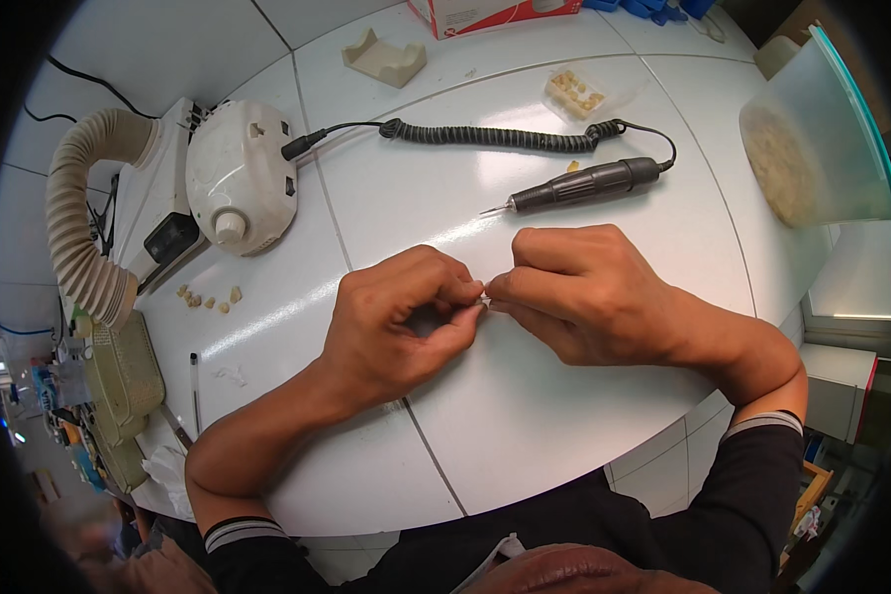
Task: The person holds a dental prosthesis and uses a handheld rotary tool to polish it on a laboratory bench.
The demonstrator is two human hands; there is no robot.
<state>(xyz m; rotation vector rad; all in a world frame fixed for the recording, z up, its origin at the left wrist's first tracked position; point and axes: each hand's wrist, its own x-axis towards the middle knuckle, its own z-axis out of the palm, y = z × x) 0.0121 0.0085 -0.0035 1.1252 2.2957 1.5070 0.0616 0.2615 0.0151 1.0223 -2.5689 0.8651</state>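
My left hand point(394, 315) and my right hand point(586, 295) meet over the white tiled table point(554, 436), fingertips nearly touching. Both are closed in a pinch around a tiny whitish piece point(486, 300), mostly covered by the fingers, so its kind does not show. Just beyond my right hand lies a black rotary handpiece point(589, 185) with a thin metal bit pointing left. Its coiled black cord point(495, 136) runs to a white control unit point(242, 178) at the far left. Several small yellowish pieces point(208, 300) lie on the table left of my left hand.
A ribbed suction hose point(74, 213) curves down at the left, above a green basket point(126, 376). A pen point(195, 391) and paper scraps lie nearby. Farther back are a small tray of yellowish pieces point(554, 99), a beige block point(384, 59) and a large clear tub point(812, 139).
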